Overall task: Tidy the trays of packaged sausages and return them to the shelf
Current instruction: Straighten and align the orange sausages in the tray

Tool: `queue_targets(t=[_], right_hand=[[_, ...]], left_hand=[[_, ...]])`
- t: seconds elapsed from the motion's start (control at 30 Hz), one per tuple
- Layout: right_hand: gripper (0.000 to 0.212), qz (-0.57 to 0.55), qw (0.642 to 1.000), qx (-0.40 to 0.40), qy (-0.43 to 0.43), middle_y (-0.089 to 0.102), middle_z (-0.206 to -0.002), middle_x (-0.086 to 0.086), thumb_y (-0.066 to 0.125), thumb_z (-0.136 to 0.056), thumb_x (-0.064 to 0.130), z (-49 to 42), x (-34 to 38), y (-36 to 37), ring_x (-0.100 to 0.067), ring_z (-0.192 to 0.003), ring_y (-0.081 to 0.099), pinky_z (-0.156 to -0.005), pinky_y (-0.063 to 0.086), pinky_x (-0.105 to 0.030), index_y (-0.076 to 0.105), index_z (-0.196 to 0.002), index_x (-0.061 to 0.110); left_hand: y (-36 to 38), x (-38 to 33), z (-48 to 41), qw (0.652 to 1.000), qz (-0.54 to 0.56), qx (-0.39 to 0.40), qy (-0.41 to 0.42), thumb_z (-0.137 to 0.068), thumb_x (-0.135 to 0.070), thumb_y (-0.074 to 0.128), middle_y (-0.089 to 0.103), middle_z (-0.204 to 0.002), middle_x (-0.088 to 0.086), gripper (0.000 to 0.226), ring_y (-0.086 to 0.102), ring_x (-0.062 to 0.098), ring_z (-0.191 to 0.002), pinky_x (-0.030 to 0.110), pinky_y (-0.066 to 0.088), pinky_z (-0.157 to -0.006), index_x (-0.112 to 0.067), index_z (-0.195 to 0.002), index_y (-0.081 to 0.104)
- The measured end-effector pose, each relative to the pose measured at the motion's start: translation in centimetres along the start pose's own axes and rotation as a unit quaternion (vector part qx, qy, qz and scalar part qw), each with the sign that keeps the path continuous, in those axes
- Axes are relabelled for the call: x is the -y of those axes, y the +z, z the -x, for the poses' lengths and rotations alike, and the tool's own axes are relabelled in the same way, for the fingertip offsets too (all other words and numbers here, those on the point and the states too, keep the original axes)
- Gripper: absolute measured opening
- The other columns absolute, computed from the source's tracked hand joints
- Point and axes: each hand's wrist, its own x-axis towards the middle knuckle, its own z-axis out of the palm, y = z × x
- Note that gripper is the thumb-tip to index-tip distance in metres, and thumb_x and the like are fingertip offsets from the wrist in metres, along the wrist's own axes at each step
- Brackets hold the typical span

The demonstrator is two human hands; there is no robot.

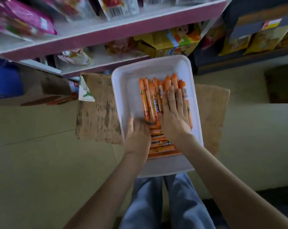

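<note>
On the floor at the foot of the shelf [106, 28], a scrap of cardboard [97, 113] lies to the left and runs under the white foam tray [128, 93], which sits just near of the shelf's lowest board. The tray looks light and bendy, likely to flex or crack if lifted by one corner, so I would take it by both long rims. My left hand [137, 134] rests at the tray's near left, against the inner wall. One finger points far along that wall and the rest bend down toward the packs, but blur keeps me from telling whether they grip anything. The packaged sausages [149, 100] fill the middle, a far row lying lengthwise and a near row crosswise. They are slim, film-wrapped sticks, probably slick and quick to roll, better squared up by pushing than by pinching. My right hand [174, 116] lies flat on the lengthwise row, fingers straight and close together, pressing down and holding nothing.
</note>
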Motion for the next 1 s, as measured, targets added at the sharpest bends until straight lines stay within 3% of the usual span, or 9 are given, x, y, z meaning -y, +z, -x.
queue_targets(t=[0.07, 0.27, 0.33, 0.4, 0.53, 0.7, 0.8, 0.9, 1.0], right_hand=[[0.073, 0.027, 1.000, -0.013, 0.002, -0.039, -0.144, 0.003, 0.035, -0.101, 0.031, 0.3, -0.2, 0.7, -0.019, -0.141, -0.025, -0.117, -0.014, -0.043, -0.019, -0.148, 0.020], [0.067, 0.108, 0.994, -0.006, -0.031, -0.012, -0.160, -0.003, 0.026, -0.099, 0.041, 0.3, -0.6, 0.7, -0.022, -0.146, -0.013, -0.115, -0.016, -0.046, -0.003, -0.153, 0.015], [0.068, 0.138, 0.988, 0.010, -0.063, -0.009, -0.160, -0.005, 0.028, -0.099, 0.043, 0.0, -0.8, 0.7, -0.022, -0.147, -0.011, -0.114, -0.017, -0.048, 0.000, -0.153, 0.014], [0.069, 0.156, 0.984, 0.023, -0.083, -0.008, -0.160, -0.005, 0.027, -0.098, 0.044, -0.4, -0.8, 0.7, -0.023, -0.147, -0.009, -0.113, -0.018, -0.050, 0.000, -0.153, 0.015], [0.066, 0.143, 0.985, 0.027, -0.090, -0.002, -0.161, -0.004, 0.014, -0.096, 0.045, -0.5, -1.0, 0.5, -0.024, -0.148, -0.004, -0.116, -0.010, -0.052, 0.005, -0.154, 0.015], [0.064, 0.002, 0.993, 0.021, -0.120, 0.021, -0.158, -0.004, 0.025, -0.092, 0.045, 0.1, -1.4, -1.1, -0.022, -0.147, 0.007, -0.117, -0.002, -0.045, 0.026, -0.150, 0.018], [0.047, -0.184, 0.968, 0.113, -0.132, 0.044, -0.145, 0.000, 0.042, -0.099, 0.035, 1.5, -0.6, -3.7, -0.017, -0.140, 0.028, -0.117, 0.013, -0.040, 0.042, -0.143, 0.020], [0.033, -0.295, 0.943, 0.122, -0.089, 0.051, -0.121, 0.008, 0.051, -0.097, 0.014, 3.2, 0.4, -7.7, -0.016, -0.121, 0.044, -0.106, 0.034, -0.035, 0.056, -0.130, 0.019], [0.029, -0.376, 0.924, 0.071, -0.012, 0.056, -0.109, 0.014, 0.057, -0.093, 0.009, 4.7, 0.9, -13.2, -0.012, -0.106, 0.055, -0.096, 0.045, -0.033, 0.063, -0.107, 0.034]], left_hand=[[-0.7, 0.2, -0.4, 0.998, 0.033, -0.046, -0.038, -0.081, -0.006, 0.036, 0.064, -0.093, 0.007, 0.035, 0.058, 0.026, -0.098, 0.050, 0.029, -0.110, -0.012, -0.096, 0.068], [-3.0, 1.6, -1.1, 0.999, 0.009, 0.037, 0.005, -0.090, -0.007, 0.046, 0.046, -0.130, 0.012, 0.038, 0.031, 0.036, -0.130, 0.054, -0.009, -0.113, -0.012, -0.127, 0.052], [-2.5, 1.7, -0.6, 0.998, 0.053, 0.019, 0.017, -0.087, -0.008, 0.052, 0.059, -0.116, 0.011, 0.032, 0.052, 0.028, -0.115, 0.050, 0.003, -0.116, -0.008, -0.119, 0.052], [-2.8, 2.1, -0.6, 0.994, 0.088, -0.057, 0.010, -0.075, -0.011, 0.068, 0.067, -0.085, 0.006, 0.022, 0.066, 0.020, -0.083, 0.044, 0.030, -0.110, -0.009, -0.096, 0.060], [-2.6, 2.2, -0.5, 0.994, 0.106, -0.007, 0.038, -0.093, -0.004, 0.031, 0.053, -0.120, 0.007, 0.033, 0.046, 0.025, -0.117, 0.041, 0.014, -0.113, -0.010, -0.120, 0.049], [-4.2, 4.3, 0.9, 0.985, 0.141, -0.100, 0.030, -0.092, -0.004, 0.038, 0.056, -0.114, 0.002, 0.031, 0.049, 0.023, -0.111, 0.037, 0.026, -0.101, -0.016, -0.118, 0.052], [-6.6, 6.6, 2.7, 0.934, 0.336, -0.123, -0.013, -0.097, -0.023, 0.050, 0.061, -0.114, 0.002, 0.029, 0.056, 0.022, -0.101, 0.030, 0.040, -0.080, -0.020, -0.125, 0.055], [-9.7, 8.5, 5.0, 0.852, 0.515, -0.094, -0.024, -0.093, -0.029, 0.058, 0.065, -0.095, -0.009, 0.023, 0.057, 0.007, -0.078, 0.009, 0.035, -0.061, -0.024, -0.115, 0.063], [-13.2, 10.2, 7.3, 0.771, 0.632, -0.073, -0.014, -0.089, -0.027, 0.063, 0.066, -0.081, -0.017, 0.013, 0.063, 0.002, -0.078, 0.012, 0.043, -0.070, -0.031, -0.102, 0.065]])
